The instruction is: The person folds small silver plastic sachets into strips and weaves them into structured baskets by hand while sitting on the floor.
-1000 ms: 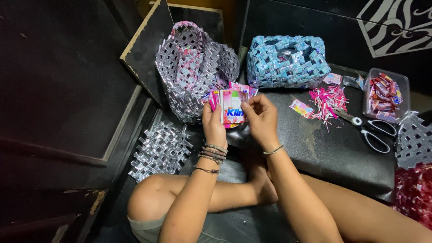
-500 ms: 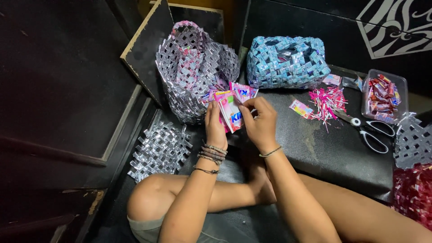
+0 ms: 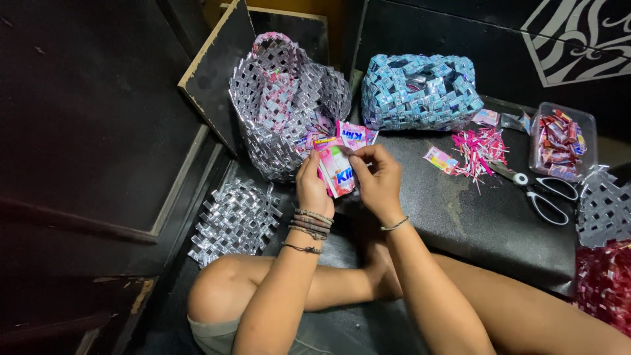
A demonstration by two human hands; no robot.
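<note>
Both hands meet over a small stack of pink and white sachet wrappers (image 3: 338, 167), held up in front of the person's chest. The left hand (image 3: 310, 187) has its grip closed around the lower edge of the stack, thumb in front and fingers behind, so the wrappers stand fanned and steady. The right hand (image 3: 376, 177) pinches the upper right corner of the front wrapper between thumb and forefinger, a hold that looks suited to peeling one sheet off the rest or lining up its edge.

Just behind the hands stands a silver woven basket (image 3: 284, 105) with a looped handle, made of folded wrapper strips; more pink wrappers show inside it, close at hand. To its right sits a blue woven bag (image 3: 420, 92) of the same make.

On the dark worktop (image 3: 453, 217) to the right lies a heap of pink trimmings (image 3: 478, 148), with white-handled scissors (image 3: 536, 187) beside it, and beyond them a clear plastic tub (image 3: 562, 138) of red folded pieces, all within the right arm's reach. A flat silver woven panel (image 3: 235, 220) lies on the floor by the left knee, and a red woven piece (image 3: 605, 283) shows at the right edge.
</note>
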